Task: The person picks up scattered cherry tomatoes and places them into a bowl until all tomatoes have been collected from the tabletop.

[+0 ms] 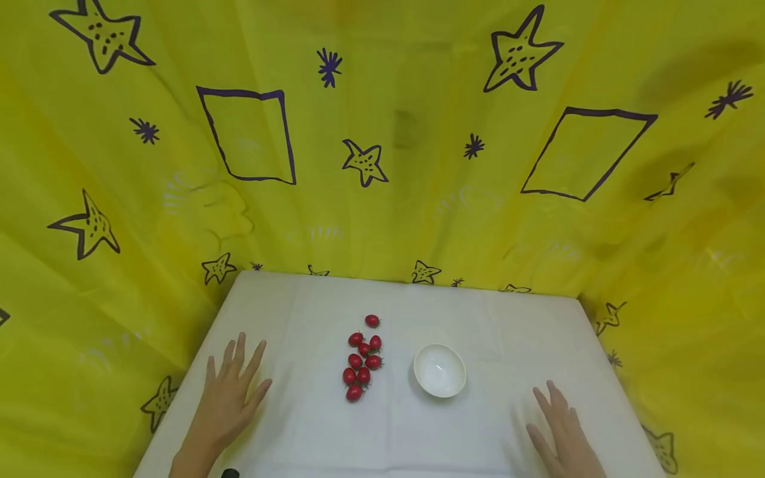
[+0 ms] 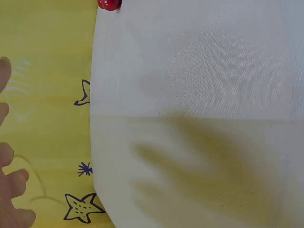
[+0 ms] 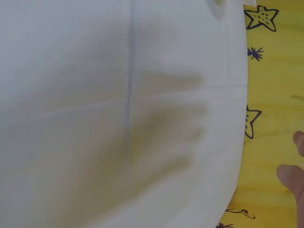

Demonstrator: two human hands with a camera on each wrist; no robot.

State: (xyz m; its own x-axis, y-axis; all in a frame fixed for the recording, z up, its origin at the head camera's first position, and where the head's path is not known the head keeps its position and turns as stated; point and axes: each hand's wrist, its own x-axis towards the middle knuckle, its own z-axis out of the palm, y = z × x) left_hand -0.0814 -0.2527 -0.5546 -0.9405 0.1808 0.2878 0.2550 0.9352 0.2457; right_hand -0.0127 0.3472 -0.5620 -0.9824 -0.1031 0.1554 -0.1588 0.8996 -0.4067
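Observation:
Several red cherry tomatoes [image 1: 364, 348] lie in a loose cluster near the middle of the white table, a single one [image 1: 372, 321] a little behind the rest. To their right stands a small white bowl [image 1: 439, 370] with nothing visible in it. My left hand [image 1: 224, 401] is spread at the left of the table, apart from the tomatoes and holding nothing. On the right, my right hand [image 1: 564, 431] has its fingers extended, also without anything in it, beyond the bowl's right side. In the left wrist view, part of a tomato [image 2: 109, 4] shows at the top edge.
A white cloth [image 1: 508, 332] covers the table. Yellow curtains [image 1: 382, 219] with dark stars and squares rise behind it and along both sides. Near my left wrist, a small black object [image 1: 230, 473] is cut off by the head view's lower edge.

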